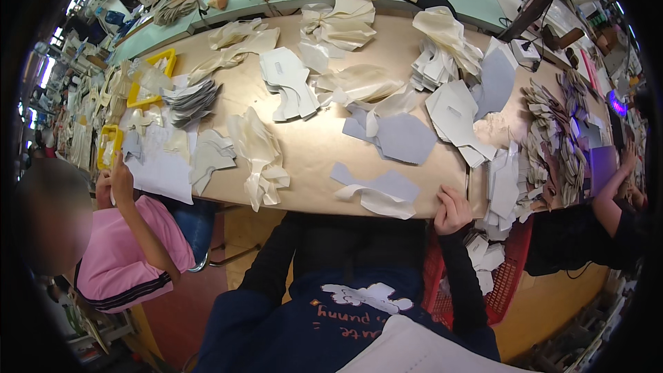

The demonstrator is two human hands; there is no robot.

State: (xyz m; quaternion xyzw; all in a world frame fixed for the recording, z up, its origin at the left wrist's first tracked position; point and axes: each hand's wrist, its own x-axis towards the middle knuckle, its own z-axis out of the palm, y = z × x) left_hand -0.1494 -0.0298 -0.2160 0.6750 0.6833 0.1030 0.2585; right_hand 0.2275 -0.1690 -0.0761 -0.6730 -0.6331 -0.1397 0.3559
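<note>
My right hand (452, 209) rests at the front edge of the brown-covered table (311, 190), fingers apart and slightly bent, with nothing seen in them. To its left lies a light grey cut piece (390, 184) with a cream film (378, 202) curling along its near side. Beyond that are more grey cut pieces (404, 139), partly under crumpled cream film (366, 83). A stack of white cut pieces (452, 114) lies farther off, ahead of my right hand. My left forearm (273, 259) runs toward the table edge, and its hand is hidden.
Stacked white pieces (286, 79) and cream sheets (257, 155) cover other parts of the table. A red basket (514, 269) holding pieces stands below my right side. One person in pink (135, 249) sits at left by yellow trays (110, 145); another person's arm (611, 190) is at right.
</note>
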